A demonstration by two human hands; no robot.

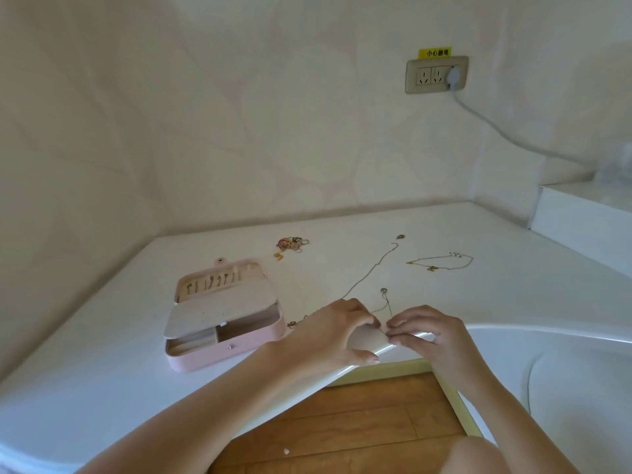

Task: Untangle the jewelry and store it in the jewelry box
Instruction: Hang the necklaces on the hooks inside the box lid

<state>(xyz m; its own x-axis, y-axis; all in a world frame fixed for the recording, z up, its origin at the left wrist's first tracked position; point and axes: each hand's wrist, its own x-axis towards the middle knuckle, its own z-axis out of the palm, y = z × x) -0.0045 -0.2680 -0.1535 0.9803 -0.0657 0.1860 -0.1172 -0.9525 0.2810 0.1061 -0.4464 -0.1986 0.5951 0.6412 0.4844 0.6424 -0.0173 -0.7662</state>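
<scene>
The left hand (335, 331) and right hand (429, 331) are working close together at the front edge of the white tabletop (102, 354), fingertips nearly touching. The right is pinching a thin silver chain necklace (371, 270); the left is curling its fingers on it. The rest is trailing away over the tabletop, w/ a small round pendant (383, 289) just behind the hands. I am judging it very light, limp, slippery, easy to kink: soft pinch right beside the knot, no hard pulling. The pink jewelry box (225, 323), lid open, is standing just left of the hands. A colourful jewelry tangle (290, 244) and a gold chain (441, 261) are lying farther back.
</scene>
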